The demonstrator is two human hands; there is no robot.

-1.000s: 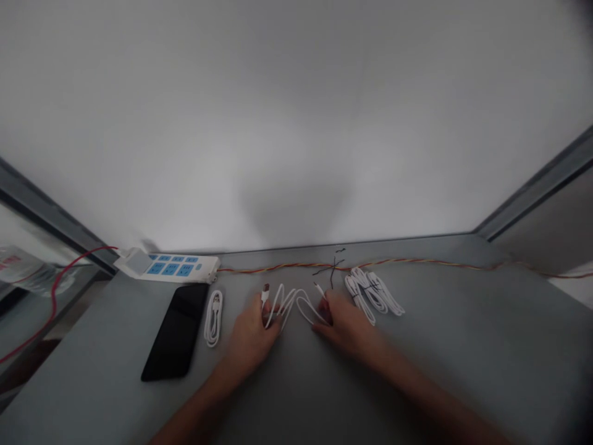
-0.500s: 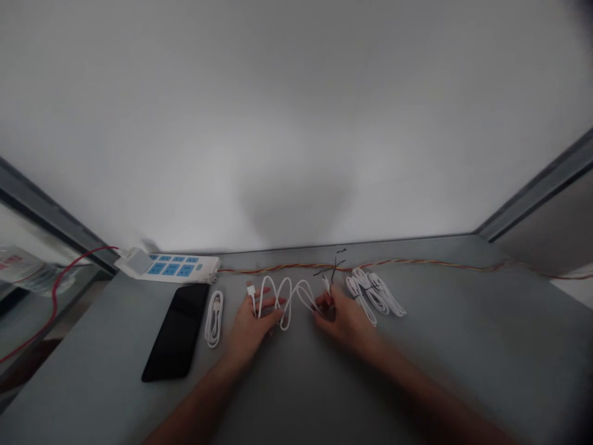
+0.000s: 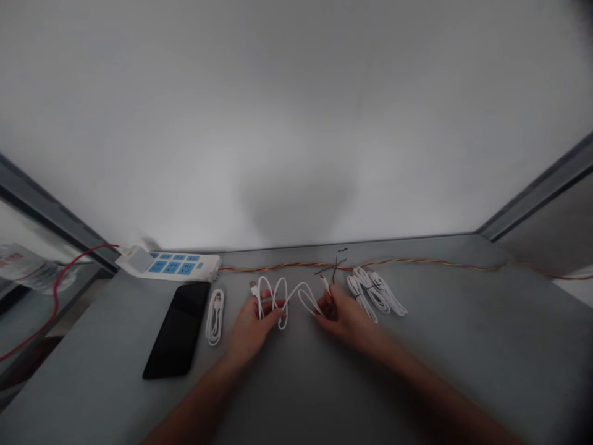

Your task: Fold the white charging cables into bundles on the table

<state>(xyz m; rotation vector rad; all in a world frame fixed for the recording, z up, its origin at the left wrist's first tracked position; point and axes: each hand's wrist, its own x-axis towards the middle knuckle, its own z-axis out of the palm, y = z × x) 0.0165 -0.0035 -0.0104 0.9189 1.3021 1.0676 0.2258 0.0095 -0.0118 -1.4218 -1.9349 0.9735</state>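
A white USB cable point(image 3: 280, 290) stretches in loose loops between my two hands. My left hand point(image 3: 252, 324) is closed on its left loops, with the USB plug sticking up above the fingers. At the other end, my right hand point(image 3: 340, 312) pinches the cable, and the small connector points up past the fingertips. Left of my left hand lies a coiled white cable point(image 3: 214, 318), and beside that a black smartphone point(image 3: 176, 330). Several bundled white cables point(image 3: 376, 292) with dark ties rest just right of my right hand.
A white power strip point(image 3: 210, 267) with blue sockets and a plugged-in adapter stands at the back left. Twisted red and yellow wire point(image 3: 417, 261) runs along the wall. Black twist ties point(image 3: 334, 269) lie behind my right hand. A clear plastic bottle point(image 3: 34, 272) is at far left.
The loops between my hands have shifted slightly, with those by the left hand drawn closer to it. Both hands stay in nearly the same place, still holding the cable.
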